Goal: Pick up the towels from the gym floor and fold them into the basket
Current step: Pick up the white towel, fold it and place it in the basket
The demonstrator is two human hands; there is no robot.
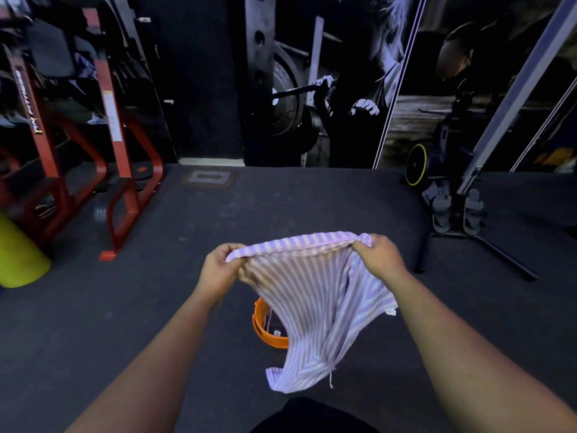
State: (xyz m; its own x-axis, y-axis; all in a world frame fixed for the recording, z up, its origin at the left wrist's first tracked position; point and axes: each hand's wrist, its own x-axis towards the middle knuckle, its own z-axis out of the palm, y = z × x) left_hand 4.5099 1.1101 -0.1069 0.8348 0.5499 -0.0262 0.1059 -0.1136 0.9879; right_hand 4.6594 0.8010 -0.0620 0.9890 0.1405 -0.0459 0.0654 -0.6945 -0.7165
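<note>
The dark rubber gym floor carries everything in view. At its far left edge stands a red steel exercise frame; a rowing machine with grey footplates sits toward the far right edge, and a yellow-green padded cylinder lies at the left edge. None of these obstructs the work area. The lilac-and-white striped terry towel is held in the air, stretched between both hands above the round orange plastic basket, which stands on the floor near the person's feet. The left hand pinches one top corner; the right hand grips the other. Assessment: pick-up of this towel is complete, folding is not finished, and placement remains. Basket contents are mostly hidden; a dark item appears inside. No further towels are visible on the floor
</note>
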